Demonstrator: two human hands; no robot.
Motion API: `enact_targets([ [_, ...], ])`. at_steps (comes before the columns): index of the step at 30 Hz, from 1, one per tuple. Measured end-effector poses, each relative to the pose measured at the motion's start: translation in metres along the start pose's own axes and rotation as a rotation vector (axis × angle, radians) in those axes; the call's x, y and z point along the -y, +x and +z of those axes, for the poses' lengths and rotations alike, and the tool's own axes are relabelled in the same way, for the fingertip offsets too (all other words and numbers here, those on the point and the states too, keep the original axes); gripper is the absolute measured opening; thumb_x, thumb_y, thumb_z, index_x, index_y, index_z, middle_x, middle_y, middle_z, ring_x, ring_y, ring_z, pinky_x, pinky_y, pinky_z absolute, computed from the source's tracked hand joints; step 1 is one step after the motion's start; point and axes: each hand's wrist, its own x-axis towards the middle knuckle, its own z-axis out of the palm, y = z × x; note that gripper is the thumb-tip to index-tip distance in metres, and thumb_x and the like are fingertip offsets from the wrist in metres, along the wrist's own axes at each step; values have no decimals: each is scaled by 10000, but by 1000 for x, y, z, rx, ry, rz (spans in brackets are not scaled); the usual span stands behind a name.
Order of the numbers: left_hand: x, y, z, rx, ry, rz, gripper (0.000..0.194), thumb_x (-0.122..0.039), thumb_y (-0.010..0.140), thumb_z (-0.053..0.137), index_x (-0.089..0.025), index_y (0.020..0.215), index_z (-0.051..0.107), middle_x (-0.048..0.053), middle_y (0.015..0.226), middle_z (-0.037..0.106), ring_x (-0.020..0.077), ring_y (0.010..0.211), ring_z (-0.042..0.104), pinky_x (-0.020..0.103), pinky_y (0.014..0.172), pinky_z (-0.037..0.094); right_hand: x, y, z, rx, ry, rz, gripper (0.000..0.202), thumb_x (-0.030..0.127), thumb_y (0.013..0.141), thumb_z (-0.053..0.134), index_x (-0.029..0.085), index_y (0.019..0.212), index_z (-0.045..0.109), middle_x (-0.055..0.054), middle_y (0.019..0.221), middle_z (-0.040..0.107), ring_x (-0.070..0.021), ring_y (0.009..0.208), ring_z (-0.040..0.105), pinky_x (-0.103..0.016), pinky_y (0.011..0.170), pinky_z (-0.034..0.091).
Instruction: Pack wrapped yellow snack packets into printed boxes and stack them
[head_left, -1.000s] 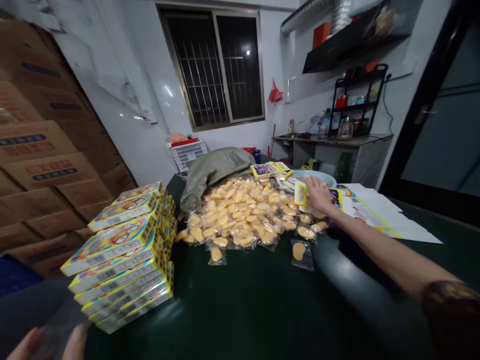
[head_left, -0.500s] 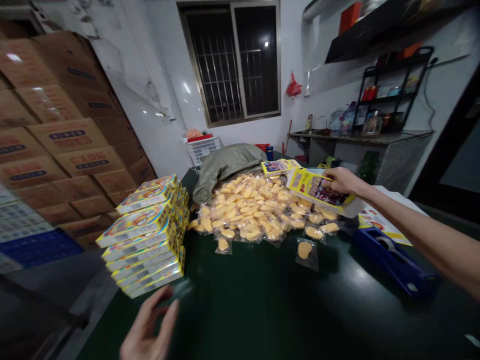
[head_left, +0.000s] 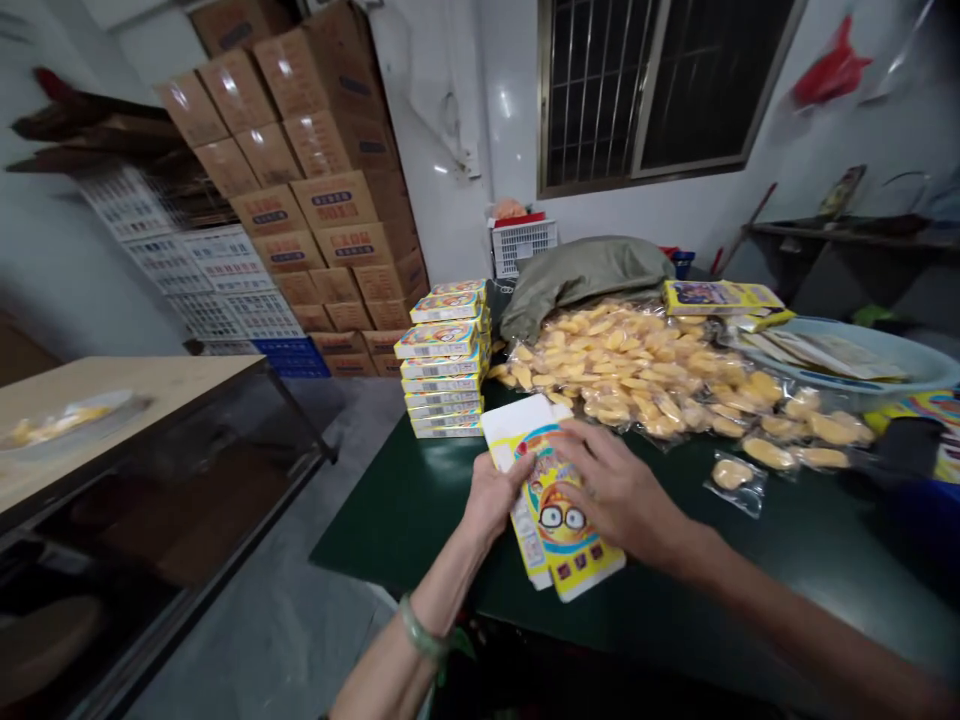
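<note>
Between my two hands is a yellow cardboard box (head_left: 568, 540) with a cartoon face in glasses, its white end flap (head_left: 517, 418) standing open at the top. My left hand (head_left: 491, 495) grips its left edge, thumb on the printed front. My right hand (head_left: 611, 485) is closed on the right side, fingers across the upper front. Just beyond lies a heap of individually wrapped yellow pieces (head_left: 630, 360) spilling from a grey-green sack (head_left: 592, 275). One wrapped piece (head_left: 733, 474) lies apart, nearer me. Left of the heap rises a stack of similar filled-looking boxes (head_left: 442, 370).
A light blue basin (head_left: 915, 360) holding flat packaging stands at the right, with another yellow box (head_left: 720, 297) beside it. Brown cartons (head_left: 345, 200) and white crates (head_left: 225, 280) are piled along the wall. On the left is a separate wooden-topped table (head_left: 172, 385).
My view has swung left. My right hand has brought a yellow box from the right side to in front of me, and my left hand, open before, now grips it too.
</note>
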Motion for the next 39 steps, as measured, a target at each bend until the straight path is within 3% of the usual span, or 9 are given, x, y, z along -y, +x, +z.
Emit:
enact_targets([
  [5,-19,-4,-14,203,160,-15,413,-372,492,857,-81,727,681,47,659,671,122,538,568,228,530,455,-3,18,-4,114,-156,-40,233,224,826,561,109,1026,596,-160,1071,598,-285,998,530,-404,814,444],
  [8,-19,-4,-14,276,230,-29,399,-393,513,842,-82,695,671,22,628,644,99,519,532,204,502,415,5,18,-1,248,-128,94,149,254,743,651,154,818,570,-96,882,613,-239,840,536,-340,702,417],
  [13,-18,-6,-21,449,432,-40,405,-443,573,793,-84,709,663,3,621,607,93,535,506,189,494,369,5,19,-9,556,129,428,269,247,682,647,199,627,389,15,628,515,-125,577,411,-250,511,248],
  [22,-12,-4,-40,607,649,-35,424,-489,658,718,-94,798,651,-10,646,576,97,567,497,193,514,376,12,-10,16,525,710,704,173,247,638,591,195,659,427,32,604,486,-111,567,417,-224,490,296],
  [26,-16,-20,-31,411,984,158,405,-467,711,682,-115,907,640,38,761,625,170,693,567,274,631,459,6,-6,19,574,824,769,196,240,580,600,187,542,415,37,548,427,-99,537,384,-227,485,272],
  [28,-15,-35,-27,236,1283,351,424,-434,770,628,-118,1049,595,107,931,639,245,843,586,391,762,479,3,-2,18,561,951,847,217,268,563,622,187,554,421,40,551,433,-100,537,402,-226,496,302],
  [30,-8,-49,-27,182,1435,463,526,-419,793,599,-98,1198,499,191,1141,581,310,994,561,491,851,456,4,1,16,517,1078,878,243,309,568,638,189,592,427,39,573,456,-102,550,422,-225,510,330],
  [34,10,-61,-33,200,1177,484,668,-463,766,634,-93,1276,415,188,1181,569,282,1045,564,423,870,479,11,7,11,495,1140,775,233,319,596,619,185,612,430,34,591,473,-93,554,411,-210,485,320],
  [39,1,-49,-28,141,749,389,329,-425,805,609,-156,994,612,26,805,653,139,694,586,246,651,468,11,31,-3,488,976,497,174,301,709,554,175,625,468,7,615,524,-106,571,465,-221,509,364],
])
